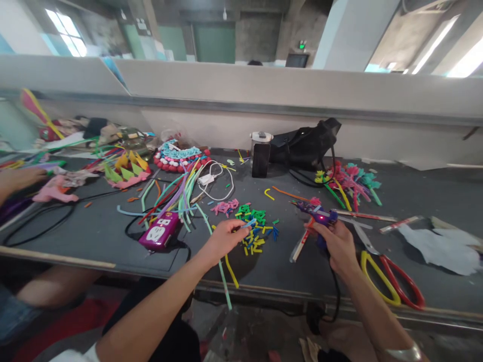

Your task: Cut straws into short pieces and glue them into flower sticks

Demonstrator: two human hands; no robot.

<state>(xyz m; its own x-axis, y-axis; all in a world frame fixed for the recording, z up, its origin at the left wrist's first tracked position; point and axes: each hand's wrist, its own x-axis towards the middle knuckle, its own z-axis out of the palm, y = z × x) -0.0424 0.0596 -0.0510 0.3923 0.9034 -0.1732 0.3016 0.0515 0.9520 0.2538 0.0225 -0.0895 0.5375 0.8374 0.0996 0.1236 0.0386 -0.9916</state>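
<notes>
My left hand pinches a short light blue pipe cleaner piece between thumb and fingertips. Just beyond and beside it lies a pile of cut pipe cleaner pieces, with green ones, yellow ones and a small pink heap. Wrapped around a purple glue gun is my right hand; a red light glows on the gun and its nozzle points left. A dark cord hangs from its handle. The two hands are apart.
Scissors with yellow and red handles lie right of my right hand. A purple power strip and long pipe cleaners are on the left. Behind stand a phone and a black bag. Another person's hand is far left.
</notes>
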